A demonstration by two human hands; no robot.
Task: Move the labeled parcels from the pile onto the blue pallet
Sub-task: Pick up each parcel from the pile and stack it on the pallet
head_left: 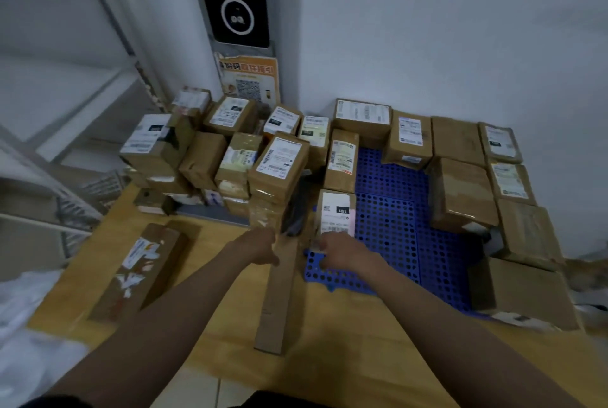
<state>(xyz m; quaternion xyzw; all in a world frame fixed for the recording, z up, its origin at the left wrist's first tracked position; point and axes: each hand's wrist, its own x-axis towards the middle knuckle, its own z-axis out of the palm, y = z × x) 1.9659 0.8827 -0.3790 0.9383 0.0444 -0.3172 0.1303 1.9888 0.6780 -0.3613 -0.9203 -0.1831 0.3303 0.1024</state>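
**Both arms reaching forward over the floor**

Both bare forearms are stretching forward and converging toward the near left corner of the blue pallet. The left hand is hovering just left of that corner, knuckles up, fingers curling loosely downward; whether it is touching anything cannot be told. The right hand is lying over the pallet's near edge, palm down, fingers bending around something, though blur is hiding the grip.
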